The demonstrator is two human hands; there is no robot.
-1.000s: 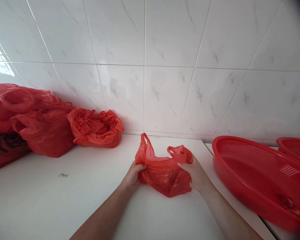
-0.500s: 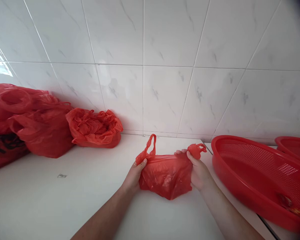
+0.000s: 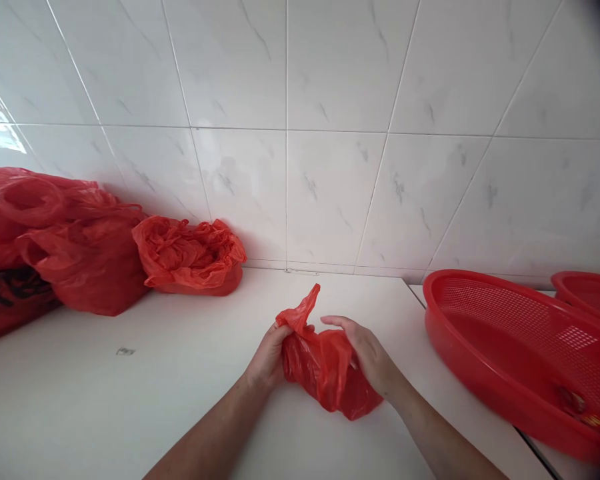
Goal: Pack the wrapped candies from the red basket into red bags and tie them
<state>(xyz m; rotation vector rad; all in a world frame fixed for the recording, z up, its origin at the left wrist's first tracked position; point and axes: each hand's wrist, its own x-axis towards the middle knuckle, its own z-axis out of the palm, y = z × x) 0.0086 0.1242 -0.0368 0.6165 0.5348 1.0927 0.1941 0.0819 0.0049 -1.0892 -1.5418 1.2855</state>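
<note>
A thin red plastic bag sits low over the white tabletop in front of me, crumpled, with one handle loop standing up at its top left. My left hand is closed round the bag's upper left corner, thumb on top. Against the bag's right side rests my right hand, its fingers stretched out to the left above the folded plastic. Part of that hand's thumb is hidden by the bag. What the bag contains cannot be made out through the plastic.
Left of me, an opened red bag stuffed with crumpled red bags stands by the tiled wall, beside larger full red bags. A red plastic basket with a few small items stands at right, another red basket behind it.
My right hand has let go of the bag's right handle and moved left, folding that side inward. The bag is now less stretched. My left hand keeps its grip.
</note>
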